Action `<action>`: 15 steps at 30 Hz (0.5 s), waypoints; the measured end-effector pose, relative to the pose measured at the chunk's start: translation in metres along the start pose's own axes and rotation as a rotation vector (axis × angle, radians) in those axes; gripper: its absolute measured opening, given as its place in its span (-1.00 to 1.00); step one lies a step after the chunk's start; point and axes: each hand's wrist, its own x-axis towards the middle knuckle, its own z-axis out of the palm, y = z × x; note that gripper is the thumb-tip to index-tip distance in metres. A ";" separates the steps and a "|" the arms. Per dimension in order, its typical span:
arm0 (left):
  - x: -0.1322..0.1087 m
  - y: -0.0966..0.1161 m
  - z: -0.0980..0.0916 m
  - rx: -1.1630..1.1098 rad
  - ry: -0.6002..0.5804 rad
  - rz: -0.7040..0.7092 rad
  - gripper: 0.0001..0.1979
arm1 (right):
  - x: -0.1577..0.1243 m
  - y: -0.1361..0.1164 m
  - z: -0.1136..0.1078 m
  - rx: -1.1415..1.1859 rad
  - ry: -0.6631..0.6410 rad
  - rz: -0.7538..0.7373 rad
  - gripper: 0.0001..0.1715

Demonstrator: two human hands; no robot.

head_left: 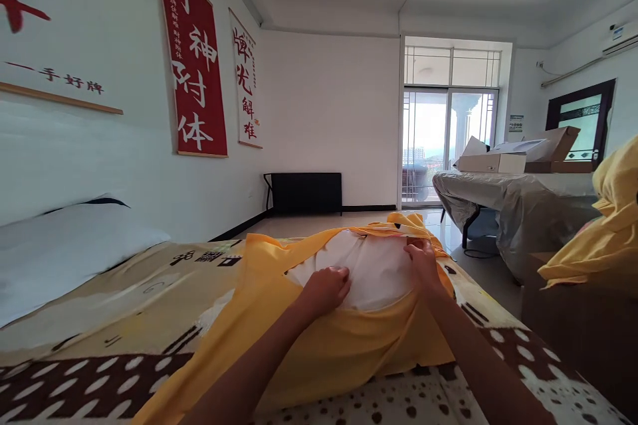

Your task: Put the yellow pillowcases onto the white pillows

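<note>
A yellow cloth (pixel 343 358) lies spread over the bed, with a white fabric piece (pixel 381 269) showing in an opening in its middle. My left hand (pixel 326 289) rests on the left part of the white fabric, fingers curled together and seemingly pinching it; the fingertips are partly hidden. At the right side of the opening, my right hand (pixel 423 262) is closed, thumb and fingers pinching the yellow cloth's edge where it meets the white fabric. Bunched yellow folds lie along the far side.
A patterned blanket (pixel 124 325) covers the bed, with a white pillow (pixel 64 259) at left. More yellow fabric (pixel 598 232) hangs over a brown box (pixel 563 319) at right. Behind it stands a plastic-covered table (pixel 503 192) with open cartons (pixel 498 163). A black folded panel (pixel 306 192) leans by the far wall.
</note>
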 end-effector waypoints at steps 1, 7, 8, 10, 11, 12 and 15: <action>0.004 0.000 -0.003 0.003 0.030 0.020 -0.69 | -0.003 -0.004 0.001 0.087 0.021 0.029 -0.61; 0.034 -0.021 -0.001 -0.058 0.117 0.026 -0.53 | -0.019 -0.029 -0.001 0.752 0.108 0.045 -0.48; 0.038 -0.025 0.002 -0.082 0.103 0.029 -0.49 | -0.020 -0.032 -0.002 0.783 0.095 0.039 -0.47; 0.044 -0.034 0.012 -0.129 0.049 0.039 -0.44 | -0.020 -0.037 -0.005 0.813 0.076 0.048 -0.47; 0.046 -0.038 0.018 -0.148 0.019 0.040 -0.42 | -0.019 -0.039 -0.006 0.826 0.071 0.057 -0.48; 0.047 -0.042 0.023 -0.162 -0.006 0.034 -0.41 | -0.018 -0.041 -0.008 0.839 0.074 0.064 -0.48; 0.050 -0.055 0.037 -0.173 -0.023 -0.048 -0.42 | -0.013 -0.041 -0.011 0.861 0.109 0.073 -0.49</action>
